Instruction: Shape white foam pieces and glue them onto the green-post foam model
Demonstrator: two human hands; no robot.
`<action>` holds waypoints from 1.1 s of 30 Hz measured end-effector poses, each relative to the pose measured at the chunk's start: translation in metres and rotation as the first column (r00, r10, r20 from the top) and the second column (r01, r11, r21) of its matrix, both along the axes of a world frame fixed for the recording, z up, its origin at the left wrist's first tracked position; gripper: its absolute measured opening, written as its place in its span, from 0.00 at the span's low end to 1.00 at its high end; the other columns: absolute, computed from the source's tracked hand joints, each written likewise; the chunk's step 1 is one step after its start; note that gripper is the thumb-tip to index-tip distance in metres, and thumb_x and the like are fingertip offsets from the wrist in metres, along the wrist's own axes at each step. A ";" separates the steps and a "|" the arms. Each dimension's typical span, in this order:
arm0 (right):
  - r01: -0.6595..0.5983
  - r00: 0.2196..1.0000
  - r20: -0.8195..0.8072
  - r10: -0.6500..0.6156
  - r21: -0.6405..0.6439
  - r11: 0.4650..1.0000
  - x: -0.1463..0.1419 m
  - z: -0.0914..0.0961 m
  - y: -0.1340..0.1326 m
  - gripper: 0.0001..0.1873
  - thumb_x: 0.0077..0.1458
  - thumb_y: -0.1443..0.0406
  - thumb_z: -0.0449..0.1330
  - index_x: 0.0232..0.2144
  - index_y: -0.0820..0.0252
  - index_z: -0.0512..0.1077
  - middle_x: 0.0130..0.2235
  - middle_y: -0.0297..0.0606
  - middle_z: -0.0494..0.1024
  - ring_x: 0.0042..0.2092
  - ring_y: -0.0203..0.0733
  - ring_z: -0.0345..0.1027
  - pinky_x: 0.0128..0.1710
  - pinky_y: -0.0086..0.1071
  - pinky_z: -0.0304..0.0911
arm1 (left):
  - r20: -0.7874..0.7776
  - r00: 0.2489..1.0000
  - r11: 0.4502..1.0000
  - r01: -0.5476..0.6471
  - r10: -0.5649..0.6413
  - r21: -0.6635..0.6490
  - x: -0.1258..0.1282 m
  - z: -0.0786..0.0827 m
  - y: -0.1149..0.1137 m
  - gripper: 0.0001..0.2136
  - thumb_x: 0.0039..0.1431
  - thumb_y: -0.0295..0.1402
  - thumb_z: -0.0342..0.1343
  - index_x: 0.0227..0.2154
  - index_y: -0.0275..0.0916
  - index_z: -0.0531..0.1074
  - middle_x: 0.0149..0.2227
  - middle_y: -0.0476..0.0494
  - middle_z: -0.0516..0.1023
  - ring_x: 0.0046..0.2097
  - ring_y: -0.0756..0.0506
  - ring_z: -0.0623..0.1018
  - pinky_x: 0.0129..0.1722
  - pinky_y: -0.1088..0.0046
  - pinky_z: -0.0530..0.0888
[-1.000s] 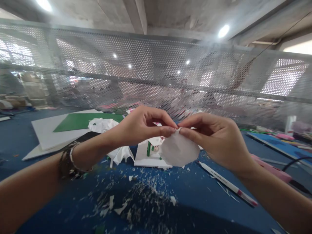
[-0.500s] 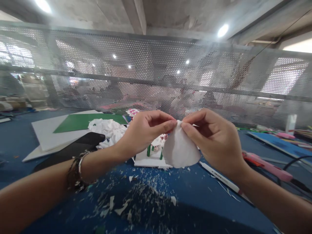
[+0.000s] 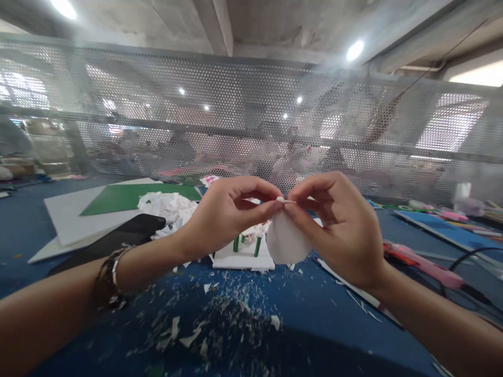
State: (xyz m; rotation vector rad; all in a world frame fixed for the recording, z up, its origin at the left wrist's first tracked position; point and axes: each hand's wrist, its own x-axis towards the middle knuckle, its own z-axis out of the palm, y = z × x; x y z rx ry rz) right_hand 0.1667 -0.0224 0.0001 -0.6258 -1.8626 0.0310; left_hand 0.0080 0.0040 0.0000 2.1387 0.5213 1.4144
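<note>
Both of my hands are raised above a blue table (image 3: 78, 335) and pinch the top edge of a round white paper piece (image 3: 286, 242). My left hand (image 3: 230, 212) grips it between thumb and forefinger from the left. From the right, my right hand (image 3: 340, 228) pinches the same edge, with the paper hanging below the fingers. Behind the paper stands a small white base (image 3: 241, 259) with short green posts (image 3: 257, 246).
Paper scraps (image 3: 220, 319) litter the table in front. A black phone (image 3: 118, 238), crumpled white paper (image 3: 167, 205), white and green boards (image 3: 118, 198) lie left. A white pen (image 3: 353, 293) and a pink tool (image 3: 424, 267) with a cable lie right. A perforated metal screen (image 3: 251, 125) closes the back.
The paper piece has been gathered tighter at its top and hangs smaller. Both hands shifted slightly left and stay pinched together.
</note>
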 end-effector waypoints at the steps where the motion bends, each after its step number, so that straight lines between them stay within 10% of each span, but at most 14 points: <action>1: -0.019 1.000 0.004 0.019 -0.013 1.000 0.001 0.000 0.001 0.07 0.48 0.69 0.56 0.32 0.56 0.61 0.29 0.30 0.69 0.32 0.32 0.66 0.33 0.28 0.64 | -0.004 1.000 1.000 0.000 0.000 -0.002 0.000 0.000 0.000 0.05 0.48 0.31 0.55 0.29 0.36 0.72 0.29 0.48 0.76 0.32 0.51 0.75 0.31 0.80 0.73; 19: 0.215 0.953 0.222 -0.208 -0.008 0.977 0.003 0.005 -0.002 0.04 0.49 0.63 0.56 0.29 0.57 0.68 0.29 0.32 0.76 0.33 0.35 0.71 0.29 0.27 0.64 | -0.002 0.999 0.994 0.044 -0.045 -0.096 0.000 -0.002 0.019 0.06 0.48 0.33 0.56 0.24 0.34 0.69 0.26 0.48 0.73 0.29 0.53 0.72 0.29 0.78 0.70; 27: 0.283 0.850 0.361 -0.383 0.301 0.911 0.007 0.010 -0.002 0.04 0.51 0.66 0.53 0.28 0.55 0.69 0.26 0.32 0.75 0.24 0.32 0.66 0.23 0.27 0.59 | -0.081 0.988 0.978 0.119 -0.134 -0.170 0.000 -0.001 0.025 0.06 0.48 0.33 0.55 0.26 0.34 0.69 0.26 0.48 0.73 0.30 0.53 0.72 0.30 0.78 0.70; 33: 0.305 0.835 0.435 -0.337 0.144 0.941 0.006 0.012 -0.002 0.04 0.52 0.66 0.51 0.27 0.58 0.64 0.21 0.30 0.69 0.21 0.29 0.59 0.20 0.25 0.52 | -0.077 0.982 0.976 0.160 -0.172 -0.150 -0.001 -0.003 0.025 0.05 0.48 0.32 0.55 0.26 0.36 0.68 0.25 0.49 0.74 0.29 0.54 0.73 0.29 0.79 0.71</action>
